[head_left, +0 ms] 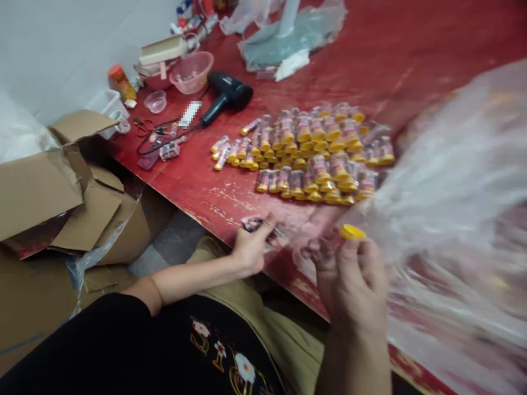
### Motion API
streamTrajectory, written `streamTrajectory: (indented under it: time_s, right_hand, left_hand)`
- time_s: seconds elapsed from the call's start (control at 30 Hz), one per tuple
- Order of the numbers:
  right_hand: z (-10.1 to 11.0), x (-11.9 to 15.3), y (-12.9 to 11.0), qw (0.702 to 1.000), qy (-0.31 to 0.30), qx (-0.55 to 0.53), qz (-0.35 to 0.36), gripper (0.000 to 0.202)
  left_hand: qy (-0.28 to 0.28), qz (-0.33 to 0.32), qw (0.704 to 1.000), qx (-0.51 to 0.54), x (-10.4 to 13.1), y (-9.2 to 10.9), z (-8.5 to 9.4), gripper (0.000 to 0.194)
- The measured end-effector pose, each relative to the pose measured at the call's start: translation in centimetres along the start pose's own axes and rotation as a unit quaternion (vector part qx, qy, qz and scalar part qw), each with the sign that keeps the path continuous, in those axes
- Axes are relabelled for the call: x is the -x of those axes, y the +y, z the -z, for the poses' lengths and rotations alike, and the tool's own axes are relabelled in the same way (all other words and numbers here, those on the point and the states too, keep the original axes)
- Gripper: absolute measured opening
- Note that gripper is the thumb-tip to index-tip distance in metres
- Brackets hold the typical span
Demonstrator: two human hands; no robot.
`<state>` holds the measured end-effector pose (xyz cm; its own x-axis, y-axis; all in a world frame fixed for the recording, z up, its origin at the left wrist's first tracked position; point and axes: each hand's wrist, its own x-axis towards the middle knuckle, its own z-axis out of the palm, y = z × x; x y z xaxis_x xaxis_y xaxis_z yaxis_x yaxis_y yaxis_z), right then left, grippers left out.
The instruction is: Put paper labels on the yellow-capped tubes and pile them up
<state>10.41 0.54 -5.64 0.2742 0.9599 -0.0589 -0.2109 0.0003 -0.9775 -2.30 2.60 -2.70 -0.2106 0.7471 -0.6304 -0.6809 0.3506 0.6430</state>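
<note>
At the table's near edge, my left hand (252, 247) has its thumb pressed over a small dark-and-pink printed piece (278, 237), blurred so its kind is unclear. To its right, my right hand (356, 274) pinches a yellow cap (353, 232) in its fingertips. Whether a clear tube is joined to that cap I cannot make out. Pinkish clear plastic (304, 247) lies between the hands. Beyond them, many small clear tubes with yellow caps (304, 131) lie stacked in rows, with pinkish contents.
A large clear plastic bag (461, 181) bulges over the right side of the red table (411, 33). Further back are a black hair dryer (230, 93), a pink bowl (191, 74), scissors (143, 127) and an orange-lidded jar (121, 81). Open cardboard boxes (41, 192) stand on the left.
</note>
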Motion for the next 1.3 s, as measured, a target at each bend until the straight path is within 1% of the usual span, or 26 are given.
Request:
streamTrajectory:
  time_s: [0.07, 0.13, 0.2, 0.3, 0.37, 0.47, 0.53, 0.67, 0.7, 0.77, 0.8, 0.83, 0.9, 0.93, 0.97, 1.0, 1.03, 1.1, 1.13, 1.2, 1.23, 1.3]
  right_hand:
    - [0.5, 0.5, -0.9, 0.999, 0.015, -0.036, 0.001, 0.042]
    - [0.6, 1.3, -1.8, 0.999, 0.039, -0.034, 0.015, 0.045]
    - [0.5, 2.1, -2.5, 0.997, 0.052, -0.045, 0.029, 0.046]
    - [0.1, 3.0, -3.1, 0.995, 0.071, -0.048, 0.051, 0.037]
    - [0.0, 3.4, -3.2, 0.994, 0.079, -0.013, 0.073, 0.034]
    - [-0.2, 3.9, -3.0, 0.989, 0.093, 0.041, 0.106, 0.04]
    - [-0.1, 4.3, -2.6, 0.984, 0.108, 0.057, 0.131, 0.041]
    - [0.3, 5.2, -2.0, 0.967, 0.123, 0.076, 0.21, 0.035]
    - [0.5, 5.4, -1.9, 0.963, 0.132, 0.086, 0.22, 0.035]
    - [0.9, 5.5, -1.9, 0.963, 0.16, 0.082, 0.203, 0.034]
    - [1.2, 5.4, -2.0, 0.969, 0.167, 0.057, 0.171, 0.033]
    - [1.4, 5.2, -2.0, 0.979, 0.158, 0.018, 0.127, 0.03]
    - [1.5, 4.8, -2.0, 0.993, 0.101, -0.062, 0.017, 0.028]
    - [1.5, 4.5, -2.0, 0.995, 0.068, -0.072, -0.028, 0.029]
    - [1.3, 4.2, -1.9, 0.996, 0.045, -0.056, -0.054, 0.029]
    - [1.0, 3.9, -1.8, 0.997, 0.037, -0.018, -0.06, 0.029]
    - [0.6, 3.6, -1.7, 0.997, 0.045, 0.032, -0.045, 0.028]
    - [-0.1, 3.4, -1.5, 0.99, 0.064, 0.125, 0.016, 0.027]
    - [-0.3, 3.3, -1.3, 0.985, 0.066, 0.152, 0.043, 0.028]
    - [-0.5, 3.4, -1.2, 0.982, 0.058, 0.167, 0.06, 0.035]
    - [-0.4, 3.5, -1.2, 0.985, 0.051, 0.155, 0.048, 0.038]
    - [0.1, 3.6, -1.3, 0.996, 0.038, 0.086, 0.001, 0.043]
  left_hand:
    - [0.004, -0.011, 1.0, -0.013, 0.1, 0.8, 0.0, 0.063]
    - [-0.004, -0.022, 0.999, -0.035, 0.1, 1.1, 0.1, 0.059]
    - [-0.023, -0.025, 0.998, -0.048, 0.2, 0.8, 0.2, 0.059]
    - [-0.049, -0.027, 0.997, -0.052, 0.7, 0.3, 0.3, 0.061]
    - [-0.049, -0.026, 0.997, -0.057, 1.0, 0.0, 0.2, 0.061]
    - [-0.046, -0.022, 0.996, -0.069, 1.3, -0.1, 0.2, 0.062]
    - [-0.049, -0.016, 0.996, -0.07, 1.3, -0.2, 0.2, 0.063]
    - [-0.056, 0.008, 0.996, -0.07, 1.5, -0.2, 0.2, 0.063]
    - [-0.061, 0.011, 0.996, -0.069, 1.5, -0.1, 0.2, 0.062]
    - [-0.071, 0.013, 0.995, -0.066, 1.5, 0.2, 0.2, 0.057]
    - [-0.074, 0.013, 0.995, -0.065, 1.5, 0.3, 0.2, 0.055]
    - [-0.077, 0.014, 0.995, -0.065, 1.5, 0.3, 0.2, 0.053]
    - [-0.08, 0.015, 0.995, -0.063, 1.5, 0.3, 0.3, 0.051]
    - [-0.085, 0.019, 0.994, -0.06, 1.6, 0.2, 0.3, 0.052]
    - [-0.093, 0.024, 0.994, -0.056, 1.7, 0.1, 0.3, 0.053]
    - [-0.102, 0.031, 0.993, -0.052, 1.8, 0.0, 0.3, 0.053]
    - [-0.108, 0.038, 0.992, -0.048, 1.9, -0.1, 0.3, 0.054]
    - [-0.105, 0.047, 0.993, -0.039, 2.0, -0.2, 0.3, 0.05]
    - [-0.097, 0.049, 0.994, -0.034, 2.0, -0.2, 0.2, 0.046]
    - [-0.075, 0.048, 0.996, -0.023, 1.9, -0.1, 0.1, 0.043]
    - [-0.066, 0.047, 0.997, -0.021, 1.8, -0.1, 0.0, 0.045]
    - [-0.053, 0.048, 0.997, -0.026, 1.5, 0.1, -0.1, 0.05]
